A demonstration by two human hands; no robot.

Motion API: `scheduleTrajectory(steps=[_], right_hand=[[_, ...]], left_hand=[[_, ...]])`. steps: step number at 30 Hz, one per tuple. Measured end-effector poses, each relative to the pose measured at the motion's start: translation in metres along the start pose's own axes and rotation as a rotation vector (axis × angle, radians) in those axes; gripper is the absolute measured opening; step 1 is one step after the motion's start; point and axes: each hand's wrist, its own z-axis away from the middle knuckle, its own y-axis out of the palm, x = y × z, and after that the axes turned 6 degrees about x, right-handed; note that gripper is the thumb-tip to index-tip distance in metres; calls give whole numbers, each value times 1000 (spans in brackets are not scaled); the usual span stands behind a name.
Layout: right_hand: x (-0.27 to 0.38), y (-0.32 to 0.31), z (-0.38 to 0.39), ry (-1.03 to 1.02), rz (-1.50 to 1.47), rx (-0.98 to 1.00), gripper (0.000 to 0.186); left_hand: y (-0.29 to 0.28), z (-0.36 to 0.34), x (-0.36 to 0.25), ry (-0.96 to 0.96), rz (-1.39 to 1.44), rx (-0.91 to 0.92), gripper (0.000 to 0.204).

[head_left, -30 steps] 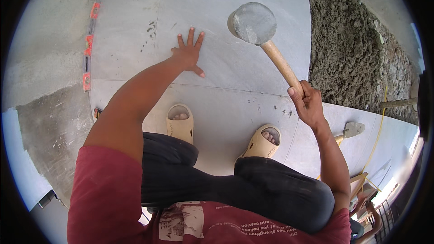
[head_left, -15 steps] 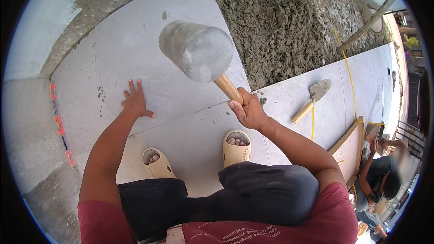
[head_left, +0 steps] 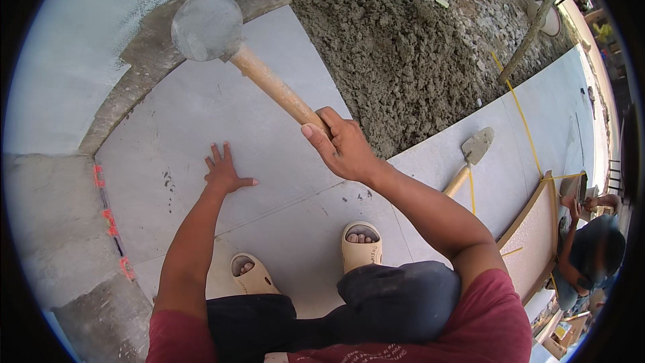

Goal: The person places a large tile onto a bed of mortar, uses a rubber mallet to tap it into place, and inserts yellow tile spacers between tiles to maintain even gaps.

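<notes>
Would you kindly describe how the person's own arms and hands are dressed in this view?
Both forearms are bare, with short dark red sleeves ending above the elbows. The left hand and right hand wear no gloves; no watch, bracelet or ring is visible.

- The single head view is looking steeply down from above the person's own shoulders, close over the arms and knees.
- It is facing forward over the grey floor tile (head_left: pixel 201 128) toward the mortar bed (head_left: pixel 403 60).
- Its fisheye is bending straight edges near the dark rim.
- No second view is sharing the scene.
</notes>
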Motion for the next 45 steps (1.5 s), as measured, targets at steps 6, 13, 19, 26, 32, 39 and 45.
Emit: scheduleTrajectory(steps=[6,13,19,26,32,39,45], right_hand=[[-92,16,-80,429,118,95,48],[-42,3,-145,80,106,-110,59],[-110,6,-183,366,195,-22,55],[-84,20,-183,47,135,-154,58],[-90,3,-198,419,139,-12,49],[-116,13,-103,168,234,-62,60],[-34,31,-116,258,139,39,52]], left_hand=[[-45,-36,-33,26,54,-11,155],[-53,-36,-31,-14,85,30,160],[-58,-39,-38,-7,88,73,159],[-62,-38,-32,-19,106,79,160],[-58,-43,-36,-8,85,71,160],[-56,-36,-41,9,122,74,158],[-48,-41,-6,27,139,28,156]])
